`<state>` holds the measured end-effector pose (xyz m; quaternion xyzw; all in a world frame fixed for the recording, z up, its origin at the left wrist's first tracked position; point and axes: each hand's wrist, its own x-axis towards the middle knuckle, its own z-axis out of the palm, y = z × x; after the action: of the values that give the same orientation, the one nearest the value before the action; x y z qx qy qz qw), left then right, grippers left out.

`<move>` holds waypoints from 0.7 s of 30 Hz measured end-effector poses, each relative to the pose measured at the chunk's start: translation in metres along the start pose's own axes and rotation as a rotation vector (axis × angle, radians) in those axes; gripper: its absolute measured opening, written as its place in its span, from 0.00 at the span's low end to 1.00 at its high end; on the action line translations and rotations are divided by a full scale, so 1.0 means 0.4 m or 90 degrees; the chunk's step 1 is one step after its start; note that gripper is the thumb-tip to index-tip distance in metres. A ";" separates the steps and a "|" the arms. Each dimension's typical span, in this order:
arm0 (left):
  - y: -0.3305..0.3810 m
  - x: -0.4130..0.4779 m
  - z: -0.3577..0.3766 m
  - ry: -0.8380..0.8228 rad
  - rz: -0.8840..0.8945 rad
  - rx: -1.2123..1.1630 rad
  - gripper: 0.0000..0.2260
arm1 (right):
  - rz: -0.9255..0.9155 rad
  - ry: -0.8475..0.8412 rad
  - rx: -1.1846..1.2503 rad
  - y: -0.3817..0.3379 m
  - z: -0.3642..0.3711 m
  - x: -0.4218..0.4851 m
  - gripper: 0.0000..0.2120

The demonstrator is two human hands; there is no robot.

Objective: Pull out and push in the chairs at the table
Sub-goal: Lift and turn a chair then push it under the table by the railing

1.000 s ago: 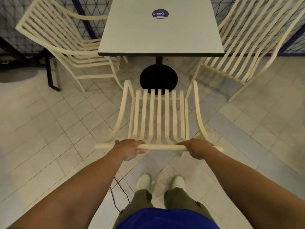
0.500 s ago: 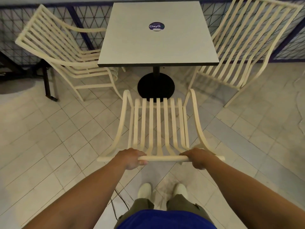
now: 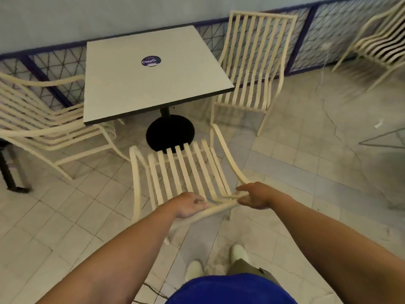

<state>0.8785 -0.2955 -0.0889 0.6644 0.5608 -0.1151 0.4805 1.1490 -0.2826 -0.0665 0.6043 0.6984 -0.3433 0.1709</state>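
Note:
A cream slatted chair [image 3: 186, 172] stands in front of me, its seat facing the square grey table [image 3: 153, 88]. The seat's front edge reaches the table's black round base [image 3: 169, 132]. My left hand [image 3: 190, 205] is curled over the chair's top rail [image 3: 215, 209]. My right hand [image 3: 254, 195] holds the same rail a little to the right, with the rail between thumb and fingers. A second cream chair [image 3: 43, 121] sits at the table's left side and a third [image 3: 252, 62] at its right.
A mesh fence with blue posts [image 3: 306, 36] runs behind the table. Another cream chair [image 3: 381, 42] stands far right, above a glass tabletop corner [image 3: 388, 139]. A dark metal leg [image 3: 8, 172] stands at the left. My feet [image 3: 240, 253] are on the tiled floor behind the chair.
My view has lifted and rolled, so the table and chairs look tilted. My hands sit closer together on the top rail, and my right hand's grip has shifted to a looser pinch.

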 end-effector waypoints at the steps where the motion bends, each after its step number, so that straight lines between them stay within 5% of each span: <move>1: 0.018 0.016 -0.005 -0.006 0.017 0.013 0.25 | 0.012 0.024 0.010 0.017 -0.002 -0.021 0.27; 10: 0.305 0.103 0.075 -0.041 0.200 0.111 0.20 | 0.148 0.099 0.125 0.214 0.070 -0.248 0.26; 21: 0.553 0.197 0.292 -0.161 0.150 0.237 0.32 | 0.163 0.065 0.212 0.515 0.152 -0.320 0.27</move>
<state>1.1401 -0.3151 -0.0903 0.7828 0.3838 -0.2417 0.4261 1.3634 -0.4106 -0.0819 0.7247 0.5573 -0.3983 0.0749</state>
